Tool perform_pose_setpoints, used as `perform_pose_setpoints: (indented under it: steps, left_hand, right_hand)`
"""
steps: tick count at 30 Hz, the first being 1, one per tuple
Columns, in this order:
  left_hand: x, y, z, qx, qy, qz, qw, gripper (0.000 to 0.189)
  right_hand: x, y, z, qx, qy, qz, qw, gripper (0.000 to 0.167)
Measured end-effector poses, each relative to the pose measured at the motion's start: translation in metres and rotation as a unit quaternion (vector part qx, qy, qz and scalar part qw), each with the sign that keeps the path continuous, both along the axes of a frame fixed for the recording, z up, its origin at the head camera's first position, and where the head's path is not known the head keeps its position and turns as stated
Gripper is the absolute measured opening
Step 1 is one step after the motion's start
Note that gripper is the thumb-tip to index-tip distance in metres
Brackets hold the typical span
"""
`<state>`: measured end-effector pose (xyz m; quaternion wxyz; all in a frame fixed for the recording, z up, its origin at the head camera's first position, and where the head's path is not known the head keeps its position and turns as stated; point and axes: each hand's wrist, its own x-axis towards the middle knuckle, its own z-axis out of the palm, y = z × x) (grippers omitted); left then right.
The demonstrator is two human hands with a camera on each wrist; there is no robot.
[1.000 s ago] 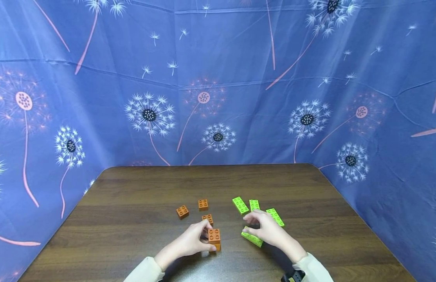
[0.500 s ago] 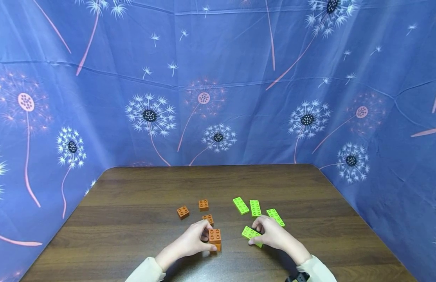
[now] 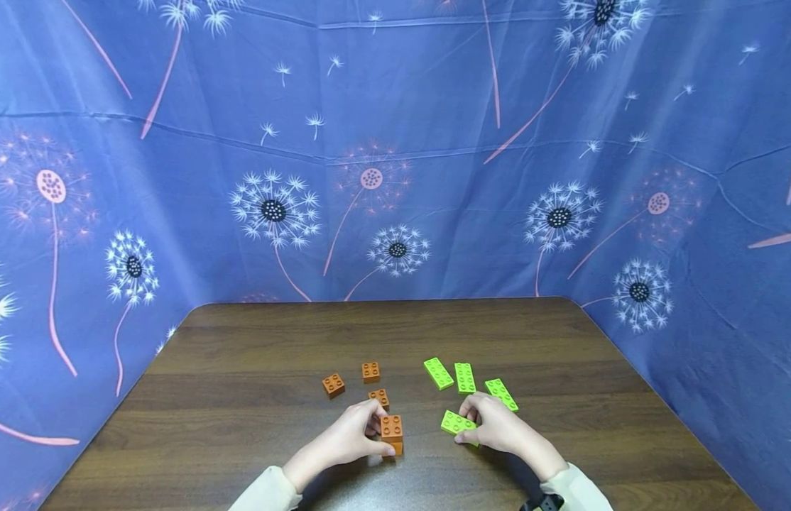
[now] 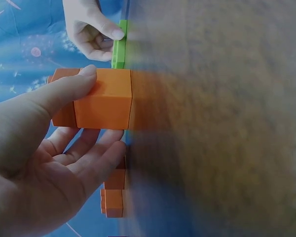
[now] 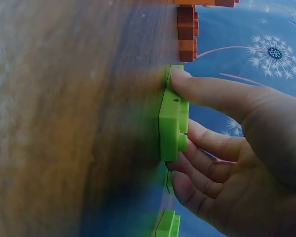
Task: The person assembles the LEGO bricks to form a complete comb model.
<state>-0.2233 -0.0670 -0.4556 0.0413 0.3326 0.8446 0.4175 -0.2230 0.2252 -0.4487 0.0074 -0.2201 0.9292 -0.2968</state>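
Observation:
My left hand point(image 3: 349, 434) grips a stack of two orange toy building bricks point(image 3: 392, 429) standing on the table. In the left wrist view its thumb lies across the upper side of the orange stack point(image 4: 108, 106), with the fingers curled at the opposite side. To the right, my right hand point(image 3: 498, 427) pinches a flat lime-green building brick point(image 3: 455, 421) lying on the table, studs up. The right wrist view has the thumb near one end of this green brick point(image 5: 170, 126) and fingertips at its other side. Part of the brick is hidden under the hand.
Beyond the left hand lie three loose orange bricks point(image 3: 371, 372). Three more flat green bricks point(image 3: 464, 378) lie beyond the right hand. The wooden table point(image 3: 242, 369) meets a blue dandelion-print cloth point(image 3: 446, 234) at its far edge and sides.
My right hand has shifted slightly right and its fingers have closed in on the nearest green brick. The left hand stays on its orange stack.

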Motion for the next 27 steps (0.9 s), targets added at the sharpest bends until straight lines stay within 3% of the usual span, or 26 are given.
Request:
perform_pose_setpoints:
  steps: [7,27]
  left_hand:
    - [0.000,-0.001,0.000,-0.010,-0.008,-0.002,0.9999,0.039]
    - [-0.002,-0.002,-0.002,-0.023,0.011,0.009,0.9996,0.038]
  right_hand:
    - [-0.004,-0.003,-0.001,-0.015,0.037,0.012,0.9991,0.031]
    - [0.000,-0.043,0.030,-0.019,0.139,0.069,0.9877,0.030]
